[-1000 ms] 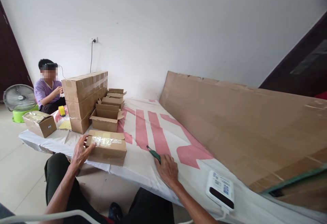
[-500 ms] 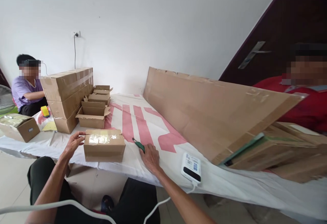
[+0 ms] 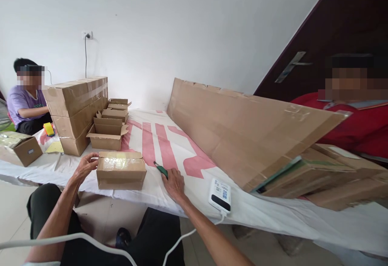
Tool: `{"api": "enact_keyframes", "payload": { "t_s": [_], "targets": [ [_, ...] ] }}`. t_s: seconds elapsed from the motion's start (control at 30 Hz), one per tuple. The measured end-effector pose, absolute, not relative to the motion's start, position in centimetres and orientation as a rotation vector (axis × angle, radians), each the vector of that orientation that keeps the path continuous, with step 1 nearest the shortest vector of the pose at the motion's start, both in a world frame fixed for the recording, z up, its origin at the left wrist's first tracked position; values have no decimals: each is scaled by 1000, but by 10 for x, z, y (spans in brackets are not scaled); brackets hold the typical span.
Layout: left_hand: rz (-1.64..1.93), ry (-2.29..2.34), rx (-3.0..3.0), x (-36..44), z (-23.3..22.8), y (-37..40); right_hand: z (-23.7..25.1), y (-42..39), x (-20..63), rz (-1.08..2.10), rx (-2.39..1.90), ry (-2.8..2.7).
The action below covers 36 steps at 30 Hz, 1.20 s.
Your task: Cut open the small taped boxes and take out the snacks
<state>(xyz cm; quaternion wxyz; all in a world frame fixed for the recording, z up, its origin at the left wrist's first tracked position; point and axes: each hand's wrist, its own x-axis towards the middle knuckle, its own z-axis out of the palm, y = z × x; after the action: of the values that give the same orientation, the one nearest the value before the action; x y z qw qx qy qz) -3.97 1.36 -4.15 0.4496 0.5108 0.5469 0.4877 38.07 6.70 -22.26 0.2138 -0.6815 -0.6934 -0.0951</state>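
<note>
A taped cardboard box point(image 3: 121, 173) lies near the front edge of the cloth-covered table, shiny tape across its top. My left hand point(image 3: 84, 168) grips its left end, with bent fingers at the upper corner. On the other side of the box, my right hand point(image 3: 173, 183) is closed around a green utility knife point(image 3: 162, 171) and rests on the cloth. The knife's dark tip points away to the left, apart from the box. Behind the box stands an open cardboard box point(image 3: 106, 141) with its flaps up.
Stacked boxes point(image 3: 71, 122) and yellow tape point(image 3: 48, 129) are at left, near a person in purple point(image 3: 26, 106). A long cardboard sheet point(image 3: 242, 126) leans at right, before a person in red point(image 3: 354, 124). A white device point(image 3: 220, 195) with a cable lies right of my hand.
The whole view has shifted slightly, so things appear a little further left and up. Both hands, the knife and the taped box keep nearly the same places relative to one another.
</note>
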Motion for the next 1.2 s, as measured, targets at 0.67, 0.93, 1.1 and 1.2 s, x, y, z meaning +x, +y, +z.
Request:
{"api": "enact_keyframes", "payload": {
  "t_s": [0.67,0.93,1.1,1.2],
  "targets": [
    [1300,1285,1251,-25,-63,13,-225,64,388,-162,-1861,-1897],
    [1373,1285,1347,-25,-71,9,-194,61,367,445,-1518,-1501],
    [1420,1288,1476,-28,-73,0,-157,43,312,936,-1111,-1298],
    [1391,1259,1532,-29,-72,-9,-145,25,294,923,-1051,-1293]
  ]
}}
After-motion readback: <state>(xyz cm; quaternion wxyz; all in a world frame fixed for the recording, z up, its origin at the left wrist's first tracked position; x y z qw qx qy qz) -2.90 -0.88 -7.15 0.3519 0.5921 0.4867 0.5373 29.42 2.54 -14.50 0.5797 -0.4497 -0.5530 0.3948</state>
